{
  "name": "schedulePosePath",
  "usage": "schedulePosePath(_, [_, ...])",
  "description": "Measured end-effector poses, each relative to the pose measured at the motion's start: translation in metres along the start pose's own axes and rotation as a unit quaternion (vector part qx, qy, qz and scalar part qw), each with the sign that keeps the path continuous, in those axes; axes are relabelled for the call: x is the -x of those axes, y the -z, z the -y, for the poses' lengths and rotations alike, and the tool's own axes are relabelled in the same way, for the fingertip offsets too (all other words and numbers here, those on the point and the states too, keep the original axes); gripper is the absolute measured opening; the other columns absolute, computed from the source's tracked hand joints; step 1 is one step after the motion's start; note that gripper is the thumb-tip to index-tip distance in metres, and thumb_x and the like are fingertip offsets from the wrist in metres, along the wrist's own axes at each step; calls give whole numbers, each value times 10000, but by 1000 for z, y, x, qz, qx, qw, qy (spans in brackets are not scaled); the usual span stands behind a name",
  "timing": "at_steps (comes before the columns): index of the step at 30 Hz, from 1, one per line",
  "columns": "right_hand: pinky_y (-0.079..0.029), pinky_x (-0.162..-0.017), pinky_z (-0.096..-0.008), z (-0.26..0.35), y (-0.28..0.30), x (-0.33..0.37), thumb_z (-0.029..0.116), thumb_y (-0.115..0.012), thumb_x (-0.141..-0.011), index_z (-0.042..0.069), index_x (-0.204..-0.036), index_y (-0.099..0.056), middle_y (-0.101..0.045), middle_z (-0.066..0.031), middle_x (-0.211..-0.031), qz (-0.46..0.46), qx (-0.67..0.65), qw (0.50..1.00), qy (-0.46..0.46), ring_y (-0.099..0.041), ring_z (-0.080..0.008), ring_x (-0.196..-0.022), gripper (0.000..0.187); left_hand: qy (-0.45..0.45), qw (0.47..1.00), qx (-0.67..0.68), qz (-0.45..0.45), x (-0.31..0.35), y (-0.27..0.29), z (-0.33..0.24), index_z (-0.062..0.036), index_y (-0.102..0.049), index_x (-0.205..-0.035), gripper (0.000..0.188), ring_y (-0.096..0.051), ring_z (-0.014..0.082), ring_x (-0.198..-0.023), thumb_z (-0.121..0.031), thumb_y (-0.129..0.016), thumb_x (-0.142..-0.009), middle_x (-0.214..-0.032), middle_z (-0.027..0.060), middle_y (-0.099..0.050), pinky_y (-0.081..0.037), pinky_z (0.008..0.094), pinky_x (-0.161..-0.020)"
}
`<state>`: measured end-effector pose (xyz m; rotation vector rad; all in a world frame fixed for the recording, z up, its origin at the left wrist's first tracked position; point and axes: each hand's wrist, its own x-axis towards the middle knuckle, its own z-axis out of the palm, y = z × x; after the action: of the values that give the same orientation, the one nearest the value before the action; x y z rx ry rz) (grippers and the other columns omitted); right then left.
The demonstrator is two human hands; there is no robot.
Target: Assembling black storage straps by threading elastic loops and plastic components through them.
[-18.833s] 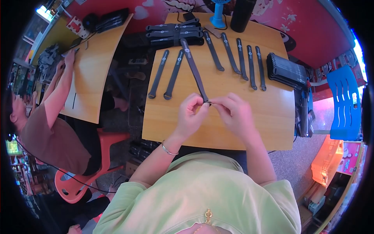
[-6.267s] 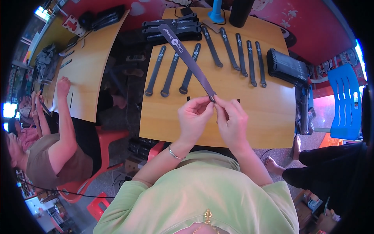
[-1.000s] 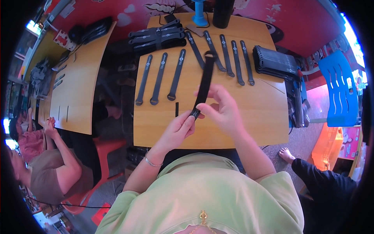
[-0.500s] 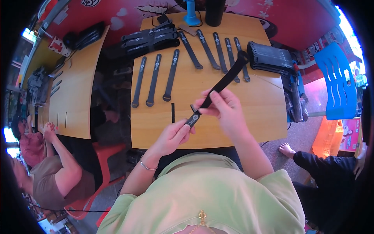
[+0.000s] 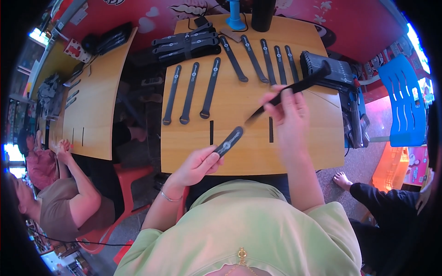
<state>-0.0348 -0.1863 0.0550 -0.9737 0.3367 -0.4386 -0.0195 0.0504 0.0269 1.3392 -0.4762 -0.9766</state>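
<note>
My left hand pinches the lower end of a short dark strap piece with a white printed emblem and a rounded tip. My right hand grips a longer black strap, whose rounded far end rises to the upper right. Its blurred lower end reaches toward the left piece's tip; I cannot tell whether the two are joined. Beyond my hands, several printed dark straps, among them a slanted strap, lie spread in a row on the wooden table.
A bundle of straps lies at the far left, and a stack of straps at the right edge. Behind stand a blue stand and a black cylinder. Other people sit at a table on the left. A blue chair stands right.
My right hand has moved up and right, swinging the long strap flatter. The left piece's rounded tip now shows. A second narrow black mark on the table has come into view.
</note>
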Motion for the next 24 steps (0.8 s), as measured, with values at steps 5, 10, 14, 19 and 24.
schedulePosePath(5, [-548,-770,-251,27,39,-6,140,-425,-972,-34,-1061,-540,-641,-152,-915,4,59,991,124,-648,-192,-858,227,-18,998,30,-45,4,7,10,-29,-495,-884,252,-295,33,-493,-214,-364,-993,-596,-41,-372,-240,183,-460])
schedulePosePath(10, [-495,-829,-247,31,84,5,33,-462,-941,-63,-1051,-581,-643,-126,-991,-4,363,901,239,-628,-181,-929,188,-41,989,31,-139,-8,0,4,-34,-498,-891,276,-292,33,-446,-235,-341,-999,-545,-39,-381,-238,187,-431])
schedulePosePath(14, [-471,-862,-298,28,127,9,-40,-517,-867,-14,-1063,-617,-635,-146,-1045,-47,556,791,252,-622,-228,-982,222,-46,985,78,-149,-15,-2,9,-36,-507,-899,282,-288,35,-442,-235,-335,-1002,-529,-35,-378,-236,192,-425])
schedulePosePath(19, [-413,-953,-356,17,169,5,-68,-508,-828,18,-1096,-613,-596,-168,-1133,-39,663,697,269,-513,-305,-1163,300,-39,982,110,-150,-26,-13,8,-39,-502,-897,289,-282,41,-420,-247,-332,-1003,-512,-28,-374,-225,199,-406])
schedulePosePath(24, [-373,-1000,-381,4,199,-3,-77,-470,-823,32,-1142,-592,-544,-163,-1223,-38,709,664,233,-413,-328,-1258,358,-25,985,97,-139,-26,-20,8,-42,-519,-910,266,-286,25,-463,-231,-353,-997,-555,-43,-391,-228,182,-428])
